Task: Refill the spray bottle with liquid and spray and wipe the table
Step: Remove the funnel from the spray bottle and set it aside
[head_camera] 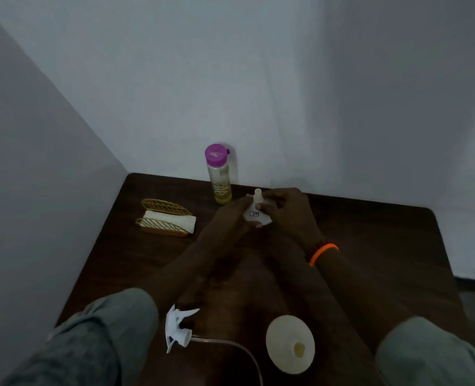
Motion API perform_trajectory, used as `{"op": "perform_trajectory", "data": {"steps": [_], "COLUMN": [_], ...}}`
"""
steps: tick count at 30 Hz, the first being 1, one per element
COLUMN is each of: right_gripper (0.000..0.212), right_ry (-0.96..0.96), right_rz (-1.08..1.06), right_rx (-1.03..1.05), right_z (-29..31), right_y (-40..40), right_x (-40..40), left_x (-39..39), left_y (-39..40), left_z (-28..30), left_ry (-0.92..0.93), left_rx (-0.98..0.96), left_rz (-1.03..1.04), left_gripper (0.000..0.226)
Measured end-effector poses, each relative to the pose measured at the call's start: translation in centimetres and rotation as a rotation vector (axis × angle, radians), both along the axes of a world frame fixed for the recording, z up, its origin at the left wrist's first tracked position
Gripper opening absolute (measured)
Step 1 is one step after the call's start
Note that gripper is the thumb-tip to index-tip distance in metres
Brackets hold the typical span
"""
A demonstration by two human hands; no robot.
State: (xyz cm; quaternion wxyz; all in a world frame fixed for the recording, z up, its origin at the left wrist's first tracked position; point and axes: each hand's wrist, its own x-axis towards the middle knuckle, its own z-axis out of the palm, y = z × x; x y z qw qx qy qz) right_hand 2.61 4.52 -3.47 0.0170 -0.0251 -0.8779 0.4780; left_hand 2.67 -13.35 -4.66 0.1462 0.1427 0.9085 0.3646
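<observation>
- Both hands meet near the far edge of the dark table (370, 246); the left hand (230, 218) and right hand (289, 215) grasp the small white spray bottle (256, 213) from either side, its open neck up.
- The trigger head (179, 327) with its tube lies near the front edge, just beside a cream funnel (289, 344).
- A purple-capped bottle (219, 174) of yellowish liquid stands behind the hands.
- A gold napkin holder (165, 221) sits left.
</observation>
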Motion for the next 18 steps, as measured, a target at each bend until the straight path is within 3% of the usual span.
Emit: {"op": "perform_trajectory", "data": {"steps": [8, 18], "right_gripper": [0.039, 0.039], "right_ry": [-0.06, -0.099], "right_rz": [-0.016, -0.068], "right_rx": [0.104, 0.102], "right_z": [-6.6, -9.2], "right_y": [0.7, 0.3], "right_x": [-4.3, -5.2], "left_x": [-3.7, -5.2], "left_y": [1.0, 1.2], "left_z": [-5.6, -8.5], "left_ry": [0.128, 0.158], "left_rx": [-0.122, -0.156], "left_rz": [-0.097, -0.129], "left_gripper": [0.068, 0.065]}}
